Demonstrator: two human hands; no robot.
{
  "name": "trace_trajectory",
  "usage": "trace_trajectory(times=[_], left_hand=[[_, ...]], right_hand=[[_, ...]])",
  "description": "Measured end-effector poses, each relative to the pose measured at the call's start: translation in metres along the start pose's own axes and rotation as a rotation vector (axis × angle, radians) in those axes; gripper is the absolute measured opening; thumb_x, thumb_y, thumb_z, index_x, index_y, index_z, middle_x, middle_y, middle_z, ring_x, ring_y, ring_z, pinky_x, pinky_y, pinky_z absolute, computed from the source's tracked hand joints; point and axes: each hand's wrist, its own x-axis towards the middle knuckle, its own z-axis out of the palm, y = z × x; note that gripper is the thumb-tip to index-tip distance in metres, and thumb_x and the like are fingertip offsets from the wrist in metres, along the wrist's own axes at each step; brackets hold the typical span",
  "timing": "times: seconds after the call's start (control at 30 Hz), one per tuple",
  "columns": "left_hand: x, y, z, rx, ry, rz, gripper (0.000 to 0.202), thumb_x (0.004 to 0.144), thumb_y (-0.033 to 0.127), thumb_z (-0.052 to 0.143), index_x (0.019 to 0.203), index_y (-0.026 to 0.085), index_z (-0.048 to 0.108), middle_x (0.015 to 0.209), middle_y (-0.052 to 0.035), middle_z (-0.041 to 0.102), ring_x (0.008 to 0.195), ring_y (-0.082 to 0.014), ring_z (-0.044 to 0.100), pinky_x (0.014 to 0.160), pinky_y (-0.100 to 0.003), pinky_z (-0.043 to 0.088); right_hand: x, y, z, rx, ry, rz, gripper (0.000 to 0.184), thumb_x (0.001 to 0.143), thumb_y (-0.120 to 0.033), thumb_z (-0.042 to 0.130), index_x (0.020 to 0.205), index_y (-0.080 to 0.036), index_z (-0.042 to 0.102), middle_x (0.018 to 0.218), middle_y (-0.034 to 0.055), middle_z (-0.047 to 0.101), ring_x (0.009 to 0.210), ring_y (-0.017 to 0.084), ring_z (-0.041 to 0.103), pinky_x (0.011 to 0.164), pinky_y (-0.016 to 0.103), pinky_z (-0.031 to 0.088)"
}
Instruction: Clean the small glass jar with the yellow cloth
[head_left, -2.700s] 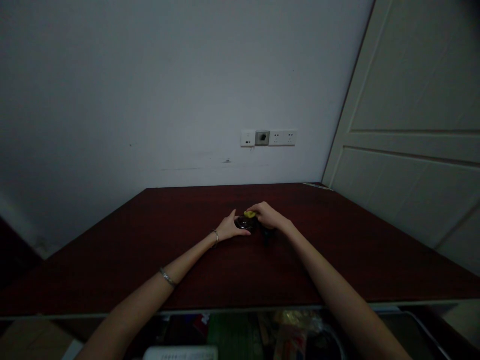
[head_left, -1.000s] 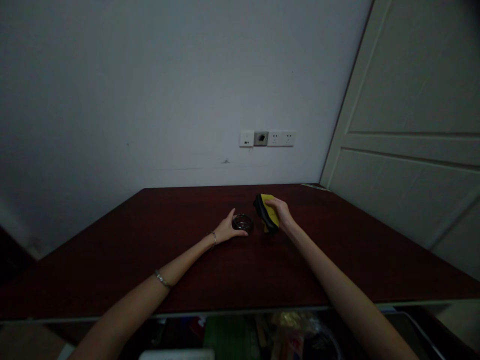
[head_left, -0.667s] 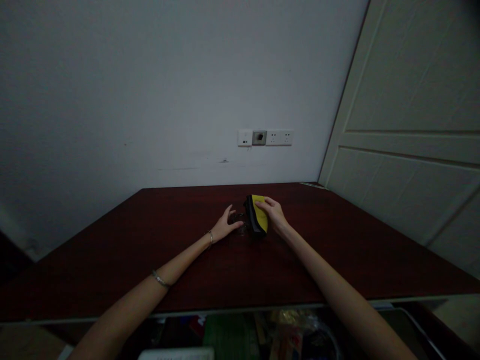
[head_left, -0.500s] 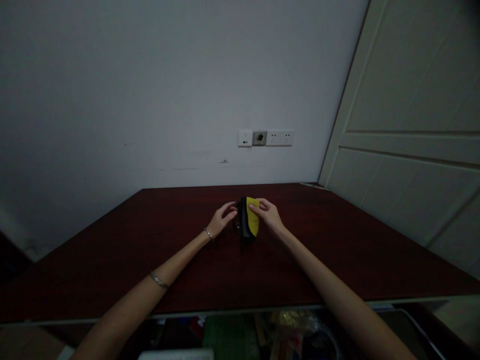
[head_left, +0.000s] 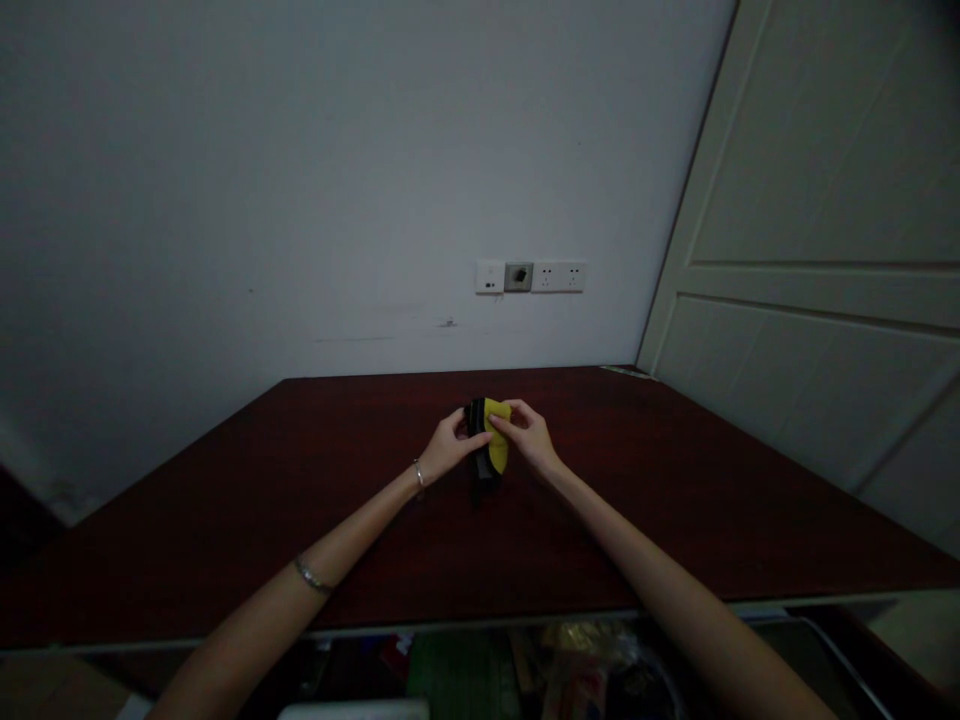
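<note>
Both my hands meet over the middle of a dark red table (head_left: 300, 520). My right hand (head_left: 529, 437) pinches a yellow and black cloth (head_left: 493, 444) by its upper edge and holds it upright. My left hand (head_left: 447, 448) is closed on the cloth's black left side, thumb toward the yellow part. A bracelet sits on my left wrist and another further down the forearm. The small dark glass dish seen earlier is hidden behind the cloth and my hands.
A white wall with a row of sockets (head_left: 531, 276) rises behind the table. A pale panelled door (head_left: 810, 260) stands at the right. Below the table's near edge lies a jumble of coloured packages (head_left: 525, 670).
My right hand carried the cloth from right of the dish leftward over it. My left hand let go of the dish, rose and took hold of the cloth's left side.
</note>
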Motion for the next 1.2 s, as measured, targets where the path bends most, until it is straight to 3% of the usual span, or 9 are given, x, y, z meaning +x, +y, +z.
trace_trajectory(times=[0.13, 0.23, 0.33, 0.43, 0.57, 0.77, 0.9, 1.07, 1.2], left_hand=[[0.001, 0.001, -0.004, -0.108, 0.042, -0.076, 0.04, 0.064, 0.029, 0.07, 0.099, 0.01, 0.06, 0.102, -0.0104, 0.065, 0.09, -0.0215, 0.061, 0.084, -0.037, 0.048], [0.005, 0.002, -0.02, -0.17, 0.122, -0.122, 0.036, 0.067, 0.031, 0.067, 0.097, 0.01, 0.062, 0.101, -0.0111, 0.066, 0.087, -0.0216, 0.062, 0.082, -0.037, 0.048], [0.016, 0.004, -0.043, -0.118, 0.238, -0.061, 0.039, 0.066, 0.031, 0.068, 0.099, 0.011, 0.061, 0.103, -0.0101, 0.065, 0.089, -0.0214, 0.062, 0.083, -0.037, 0.048], [0.027, 0.003, -0.061, 0.027, 0.247, 0.006, 0.04, 0.067, 0.03, 0.066, 0.101, 0.011, 0.06, 0.106, -0.0101, 0.064, 0.093, -0.021, 0.061, 0.085, -0.037, 0.047], [0.034, 0.0, -0.065, 0.369, 0.098, 0.09, 0.034, 0.07, 0.027, 0.062, 0.1, 0.011, 0.061, 0.099, -0.0083, 0.066, 0.091, -0.0207, 0.06, 0.084, -0.036, 0.046], [0.042, -0.007, -0.045, 0.696, -0.214, 0.208, 0.031, 0.077, 0.02, 0.052, 0.107, 0.019, 0.061, 0.106, -0.005, 0.065, 0.098, -0.0186, 0.059, 0.089, -0.032, 0.043], [0.051, -0.012, -0.037, 0.769, -0.38, 0.263, 0.04, 0.075, 0.013, 0.05, 0.113, 0.021, 0.057, 0.114, -0.0046, 0.062, 0.107, -0.0181, 0.056, 0.096, -0.031, 0.038], [0.05, -0.01, -0.039, 0.72, -0.547, 0.231, 0.039, 0.075, 0.009, 0.048, 0.11, 0.021, 0.06, 0.107, -0.0039, 0.065, 0.098, -0.0175, 0.06, 0.089, -0.028, 0.041], [0.044, -0.004, -0.045, 0.752, -0.545, 0.194, 0.034, 0.074, 0.008, 0.047, 0.101, 0.019, 0.065, 0.096, -0.0034, 0.069, 0.085, -0.0167, 0.062, 0.079, -0.024, 0.042]], right_hand=[[0.0, 0.002, -0.006, 0.038, -0.046, 0.093, 0.034, 0.061, -0.041, 0.07, 0.086, -0.02, 0.059, 0.085, 0.0012, 0.063, 0.079, 0.017, 0.059, 0.073, 0.029, 0.047], [0.005, 0.007, -0.022, 0.033, -0.043, 0.187, 0.041, 0.066, -0.043, 0.066, 0.1, -0.023, 0.056, 0.098, 0.0044, 0.06, 0.089, 0.019, 0.059, 0.076, 0.033, 0.047], [0.01, 0.016, -0.037, -0.111, -0.024, 0.126, 0.057, 0.058, -0.038, 0.073, 0.109, -0.023, 0.051, 0.112, 0.0081, 0.055, 0.104, 0.021, 0.054, 0.087, 0.037, 0.044], [0.009, 0.027, -0.041, -0.25, -0.125, 0.121, 0.078, 0.054, -0.037, 0.076, 0.122, -0.024, 0.042, 0.125, 0.0121, 0.047, 0.117, 0.025, 0.046, 0.094, 0.041, 0.039], [-0.001, 0.04, -0.032, -0.344, -0.289, 0.179, 0.1, 0.05, -0.039, 0.078, 0.134, -0.023, 0.026, 0.137, 0.0158, 0.035, 0.123, 0.026, 0.04, 0.1, 0.042, 0.034], [-0.011, 0.042, -0.025, -0.487, -0.358, 0.047, 0.097, 0.052, -0.041, 0.076, 0.134, -0.019, 0.028, 0.122, 0.0121, 0.054, 0.112, 0.024, 0.052, 0.099, 0.041, 0.035], [-0.011, 0.038, -0.025, -0.542, -0.333, 0.001, 0.091, 0.053, -0.042, 0.075, 0.131, -0.02, 0.034, 0.123, 0.0099, 0.054, 0.112, 0.024, 0.052, 0.098, 0.039, 0.037], [-0.012, 0.04, -0.024, -0.563, -0.311, 0.004, 0.089, 0.053, -0.042, 0.075, 0.13, -0.02, 0.035, 0.118, 0.0091, 0.057, 0.11, 0.024, 0.053, 0.096, 0.04, 0.038], [-0.013, 0.042, -0.024, -0.581, -0.326, -0.023, 0.087, 0.055, -0.043, 0.074, 0.129, -0.02, 0.037, 0.116, 0.0089, 0.059, 0.108, 0.024, 0.055, 0.093, 0.039, 0.041]])
